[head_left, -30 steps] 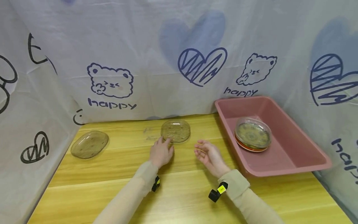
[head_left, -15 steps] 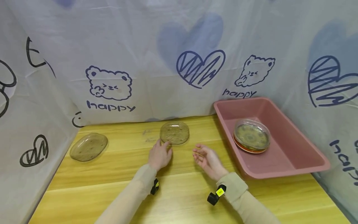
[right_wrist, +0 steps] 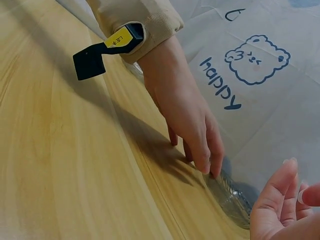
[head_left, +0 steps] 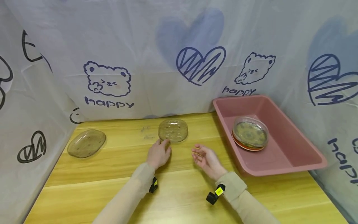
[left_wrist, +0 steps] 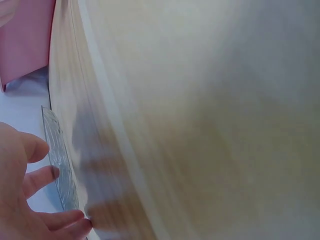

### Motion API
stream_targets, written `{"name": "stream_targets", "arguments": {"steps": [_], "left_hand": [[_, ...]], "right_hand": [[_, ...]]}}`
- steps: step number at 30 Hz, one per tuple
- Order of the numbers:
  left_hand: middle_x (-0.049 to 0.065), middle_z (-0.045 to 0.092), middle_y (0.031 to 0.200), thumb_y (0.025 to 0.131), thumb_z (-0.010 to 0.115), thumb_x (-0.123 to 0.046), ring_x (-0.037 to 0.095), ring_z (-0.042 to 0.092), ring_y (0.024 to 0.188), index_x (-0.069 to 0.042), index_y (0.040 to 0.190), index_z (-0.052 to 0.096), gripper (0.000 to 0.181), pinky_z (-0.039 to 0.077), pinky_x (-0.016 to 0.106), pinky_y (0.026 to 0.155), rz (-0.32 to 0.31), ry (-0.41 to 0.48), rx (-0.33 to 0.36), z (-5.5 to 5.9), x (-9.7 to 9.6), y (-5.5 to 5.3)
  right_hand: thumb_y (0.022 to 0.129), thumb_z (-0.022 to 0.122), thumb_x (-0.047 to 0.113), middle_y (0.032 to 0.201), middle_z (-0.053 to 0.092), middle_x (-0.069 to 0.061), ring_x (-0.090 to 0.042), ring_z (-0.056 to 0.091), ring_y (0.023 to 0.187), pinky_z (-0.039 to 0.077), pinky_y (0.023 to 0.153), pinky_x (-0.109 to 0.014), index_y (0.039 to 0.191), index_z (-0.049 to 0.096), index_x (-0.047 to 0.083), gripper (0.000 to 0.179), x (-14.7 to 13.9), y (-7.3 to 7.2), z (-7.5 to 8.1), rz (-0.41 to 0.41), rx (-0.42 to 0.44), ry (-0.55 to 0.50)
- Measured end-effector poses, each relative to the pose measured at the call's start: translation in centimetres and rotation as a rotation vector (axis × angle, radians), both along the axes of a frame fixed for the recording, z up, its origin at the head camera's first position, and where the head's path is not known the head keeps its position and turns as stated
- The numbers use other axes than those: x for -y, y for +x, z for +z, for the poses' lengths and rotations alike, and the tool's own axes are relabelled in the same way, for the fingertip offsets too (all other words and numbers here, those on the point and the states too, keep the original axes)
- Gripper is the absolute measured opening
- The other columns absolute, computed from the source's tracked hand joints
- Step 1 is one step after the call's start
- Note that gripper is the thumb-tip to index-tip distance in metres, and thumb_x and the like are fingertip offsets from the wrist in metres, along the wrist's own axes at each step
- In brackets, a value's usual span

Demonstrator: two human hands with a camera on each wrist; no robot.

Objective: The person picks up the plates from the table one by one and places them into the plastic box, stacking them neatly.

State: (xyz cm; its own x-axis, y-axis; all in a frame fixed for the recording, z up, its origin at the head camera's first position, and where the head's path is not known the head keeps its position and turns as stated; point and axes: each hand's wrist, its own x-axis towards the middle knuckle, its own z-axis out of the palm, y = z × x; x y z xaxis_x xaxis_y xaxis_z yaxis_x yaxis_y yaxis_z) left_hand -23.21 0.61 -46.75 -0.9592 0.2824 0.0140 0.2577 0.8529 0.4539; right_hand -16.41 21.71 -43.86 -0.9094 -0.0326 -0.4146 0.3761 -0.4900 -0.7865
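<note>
A clear, shallow oblong plate [head_left: 173,129] with a ribbed surface lies on the wooden table near the back curtain. My left hand [head_left: 158,154] is right at its near left rim, fingers pointing down and relaxed. Seen from the right wrist, the left fingertips [right_wrist: 214,172] meet the edge of the clear plate [right_wrist: 230,200]. To the right, my right hand [head_left: 208,160] hovers over the wood, its fingers loosely curved with nothing between them. A second clear plate [head_left: 87,143] rests at the table's left side, apart from both hands.
At the right stands a pink tub [head_left: 296,152]. Inside it sits a stack, with a patterned clear dish [head_left: 250,133] on top and an orange-rimmed plate [head_left: 246,147] below. A printed curtain [head_left: 156,84] walls the wooden table [head_left: 179,193] at the back and sides.
The head view shifts slightly. My left fingertips overlap the plate's near rim a little less than a second ago; the right hand keeps its place and both plates stay put.
</note>
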Motion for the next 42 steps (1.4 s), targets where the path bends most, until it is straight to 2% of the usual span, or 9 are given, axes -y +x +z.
{"name": "stream_targets", "arguments": {"steps": [6, 9, 14, 24, 30, 36, 42], "left_hand": [[0.031, 0.054, 0.142, 0.104, 0.051, -0.025, 0.047, 0.056, 0.128, -0.008, 0.14, 0.056, 0.041, 0.048, 0.058, 0.107, -0.014, 0.036, 0.0, 0.0, 0.3, -0.1], [0.03, 0.054, 0.142, 0.104, 0.052, -0.025, 0.046, 0.055, 0.13, -0.007, 0.141, 0.056, 0.041, 0.047, 0.057, 0.109, -0.006, 0.047, 0.024, 0.0, 0.6, -0.2], [0.028, 0.058, 0.139, 0.104, 0.052, -0.027, 0.045, 0.058, 0.127, -0.007, 0.136, 0.06, 0.038, 0.048, 0.059, 0.106, 0.005, 0.067, 0.024, 0.2, 1.1, -0.4], [0.026, 0.062, 0.131, 0.103, 0.053, -0.025, 0.046, 0.059, 0.122, -0.009, 0.124, 0.067, 0.031, 0.049, 0.063, 0.1, 0.038, 0.101, 0.006, 0.1, 2.4, -0.7], [0.023, 0.064, 0.126, 0.103, 0.052, -0.024, 0.043, 0.059, 0.118, -0.006, 0.12, 0.069, 0.03, 0.05, 0.058, 0.1, 0.036, 0.151, 0.021, 0.0, 2.7, -0.9], [0.019, 0.064, 0.114, 0.101, 0.055, -0.024, 0.033, 0.064, 0.099, -0.004, 0.113, 0.069, 0.027, 0.054, 0.05, 0.09, 0.043, 0.144, 0.038, 0.3, 2.8, -1.0], [0.015, 0.062, 0.106, 0.096, 0.063, -0.03, 0.025, 0.059, 0.084, -0.006, 0.098, 0.066, 0.024, 0.053, 0.043, 0.078, 0.082, 0.11, 0.068, 0.5, 2.8, -0.8]], "right_hand": [[0.1, 0.036, 0.007, 0.1, 0.059, 0.0, -0.01, 0.057, 0.087, 0.052, 0.083, -0.019, 0.131, 0.044, 0.001, 0.032, 0.1, 0.0, 0.0, 0.01, -0.006, 0.001], [0.1, 0.036, 0.006, 0.1, 0.058, -0.001, -0.01, 0.056, 0.087, 0.052, 0.083, -0.019, 0.13, 0.044, 0.001, 0.031, 0.0, 0.0, 0.0, 0.019, -0.005, 0.002], [0.101, 0.036, 0.006, 0.1, 0.058, -0.001, -0.009, 0.056, 0.087, 0.051, 0.081, -0.018, 0.128, 0.044, 0.002, 0.029, -0.3, -0.1, 0.2, 0.015, -0.013, -0.003], [0.1, 0.039, 0.006, 0.099, 0.059, -0.001, -0.01, 0.056, 0.086, 0.051, 0.082, -0.019, 0.111, 0.051, 0.009, 0.018, -0.1, 0.0, -0.1, 0.021, -0.019, -0.02], [0.101, 0.037, 0.008, 0.097, 0.06, 0.0, -0.008, 0.057, 0.084, 0.051, 0.078, -0.017, 0.114, 0.05, 0.008, 0.018, -0.3, -0.1, -0.2, 0.018, -0.005, -0.031], [0.102, 0.036, 0.009, 0.097, 0.06, 0.001, -0.008, 0.056, 0.084, 0.051, 0.078, -0.017, 0.119, 0.047, 0.006, 0.021, -0.6, -0.2, -0.2, 0.032, 0.001, -0.021], [0.101, 0.037, 0.006, 0.096, 0.06, 0.001, -0.008, 0.056, 0.083, 0.051, 0.078, -0.017, 0.118, 0.047, 0.006, 0.021, -0.6, -0.2, -0.4, 0.036, 0.001, -0.012]]}}
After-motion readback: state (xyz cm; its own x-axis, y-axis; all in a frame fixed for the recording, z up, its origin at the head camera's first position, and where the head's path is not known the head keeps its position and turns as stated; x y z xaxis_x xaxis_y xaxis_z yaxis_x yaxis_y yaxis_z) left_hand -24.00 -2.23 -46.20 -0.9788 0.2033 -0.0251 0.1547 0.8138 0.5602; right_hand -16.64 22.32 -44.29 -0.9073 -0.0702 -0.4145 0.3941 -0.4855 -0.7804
